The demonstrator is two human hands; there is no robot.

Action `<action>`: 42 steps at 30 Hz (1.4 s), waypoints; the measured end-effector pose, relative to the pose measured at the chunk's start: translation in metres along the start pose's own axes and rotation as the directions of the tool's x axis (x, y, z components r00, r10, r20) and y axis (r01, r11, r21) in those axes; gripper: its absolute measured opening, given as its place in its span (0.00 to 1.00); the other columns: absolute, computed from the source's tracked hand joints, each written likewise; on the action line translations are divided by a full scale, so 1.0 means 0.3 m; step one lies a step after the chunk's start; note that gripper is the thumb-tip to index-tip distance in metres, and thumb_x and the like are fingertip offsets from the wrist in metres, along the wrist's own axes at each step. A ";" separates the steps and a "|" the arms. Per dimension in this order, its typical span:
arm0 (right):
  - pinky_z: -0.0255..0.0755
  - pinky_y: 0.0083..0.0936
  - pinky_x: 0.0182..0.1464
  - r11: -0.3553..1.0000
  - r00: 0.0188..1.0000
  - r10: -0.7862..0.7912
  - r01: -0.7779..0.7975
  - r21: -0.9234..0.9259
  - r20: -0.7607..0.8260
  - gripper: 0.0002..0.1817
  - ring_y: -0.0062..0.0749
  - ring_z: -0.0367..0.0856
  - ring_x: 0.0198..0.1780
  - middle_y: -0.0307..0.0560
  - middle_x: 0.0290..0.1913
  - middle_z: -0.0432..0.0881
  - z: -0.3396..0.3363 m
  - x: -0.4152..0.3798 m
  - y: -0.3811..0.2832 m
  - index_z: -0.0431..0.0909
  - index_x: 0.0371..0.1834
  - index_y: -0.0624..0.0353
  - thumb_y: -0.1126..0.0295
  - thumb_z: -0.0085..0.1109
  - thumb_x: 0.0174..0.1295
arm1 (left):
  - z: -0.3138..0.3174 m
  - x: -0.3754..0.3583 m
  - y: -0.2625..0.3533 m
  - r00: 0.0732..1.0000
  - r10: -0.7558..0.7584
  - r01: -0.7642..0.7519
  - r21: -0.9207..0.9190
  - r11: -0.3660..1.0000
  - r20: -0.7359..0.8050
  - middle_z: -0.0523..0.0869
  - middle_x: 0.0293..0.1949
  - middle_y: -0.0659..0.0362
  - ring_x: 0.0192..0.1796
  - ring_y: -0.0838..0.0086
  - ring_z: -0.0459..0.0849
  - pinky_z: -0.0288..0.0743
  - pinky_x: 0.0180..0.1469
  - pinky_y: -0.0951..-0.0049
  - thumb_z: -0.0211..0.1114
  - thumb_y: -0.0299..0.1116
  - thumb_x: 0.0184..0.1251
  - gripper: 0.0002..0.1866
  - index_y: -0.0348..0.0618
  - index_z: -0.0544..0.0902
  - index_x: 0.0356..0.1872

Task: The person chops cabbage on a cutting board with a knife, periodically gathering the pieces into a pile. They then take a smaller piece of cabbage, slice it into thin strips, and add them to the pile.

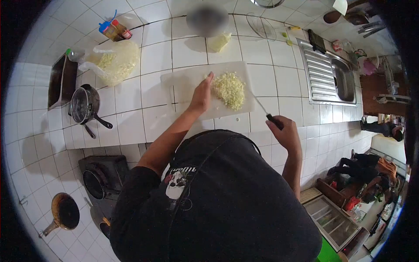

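Note:
A heap of finely chopped pale green vegetable, which looks like cabbage (229,91), lies on a white cutting board (183,83). My left hand (203,95) rests at the heap's left side with its fingers stretched out, holding nothing that I can see. On the other side, my right hand (286,133) is closed round the black handle of a knife (260,105). The blade slants up and left along the heap's right edge. Behind the board sits an uncut pale green chunk (219,42), likely cabbage.
To the left stand a plastic bag (120,67) of shredded vegetable, pans (83,105) and bottles (115,30). A steel sink (343,81) is at the right, a wire whisk (261,26) at the back. Below left is a stove (102,177). Other people (375,168) appear far right.

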State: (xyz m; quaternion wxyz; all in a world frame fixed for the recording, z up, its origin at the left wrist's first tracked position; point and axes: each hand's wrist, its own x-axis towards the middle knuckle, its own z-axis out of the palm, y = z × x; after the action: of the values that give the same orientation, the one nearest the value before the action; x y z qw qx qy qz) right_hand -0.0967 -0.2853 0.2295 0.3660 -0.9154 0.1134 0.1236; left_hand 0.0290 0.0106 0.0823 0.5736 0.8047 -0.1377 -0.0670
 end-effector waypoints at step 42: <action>0.78 0.48 0.44 0.999 0.999 -0.021 0.023 0.025 -0.046 0.16 0.61 0.86 0.40 0.60 0.33 0.86 0.486 0.162 0.110 0.76 0.39 0.63 0.65 0.69 0.56 | -0.011 -0.199 0.011 0.986 0.148 -0.165 0.477 0.863 0.072 0.84 0.42 0.50 0.45 0.51 0.85 0.78 0.50 0.54 0.69 0.35 0.68 0.11 0.39 0.84 0.44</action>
State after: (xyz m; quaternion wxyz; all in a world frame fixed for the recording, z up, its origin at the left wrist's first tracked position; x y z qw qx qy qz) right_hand -0.0815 -0.2126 0.0909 0.3761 -0.9145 0.1132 0.0972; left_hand -0.0275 0.0306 0.0835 0.3566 0.9069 -0.2242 0.0028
